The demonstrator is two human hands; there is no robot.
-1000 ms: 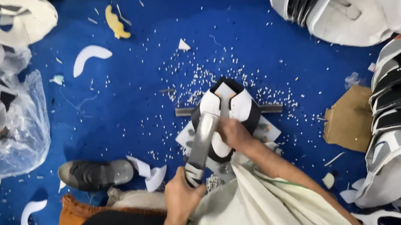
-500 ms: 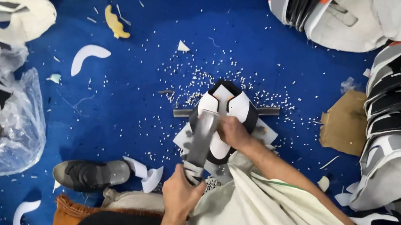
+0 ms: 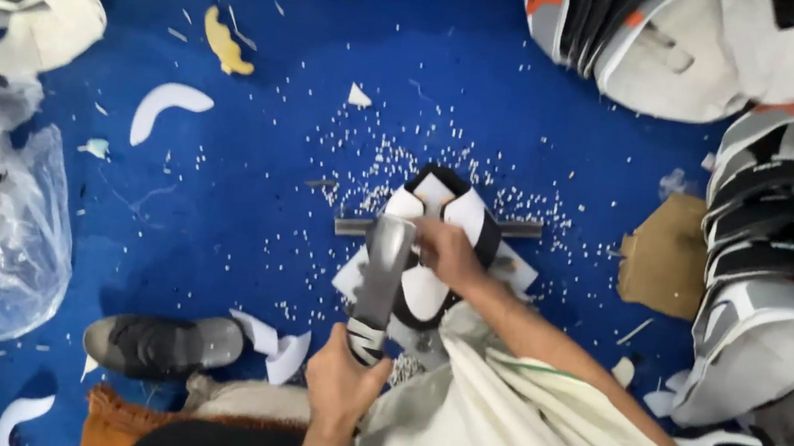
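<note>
- Open blue floor (image 3: 251, 196) left of the hands; only white crumbs (image 3: 374, 166).
- Right blocked: stacked shells (image 3: 777, 256), cardboard scrap (image 3: 664, 258).
- Near-left: shoe (image 3: 159, 345).

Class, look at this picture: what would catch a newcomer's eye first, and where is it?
At centre, the right hand presses a black-and-white helmet piece on the blue floor, while the left hand grips a grey file-like tool against it. White crumbs lie scattered around it, and stacked helmets crowd the right edge.
</note>
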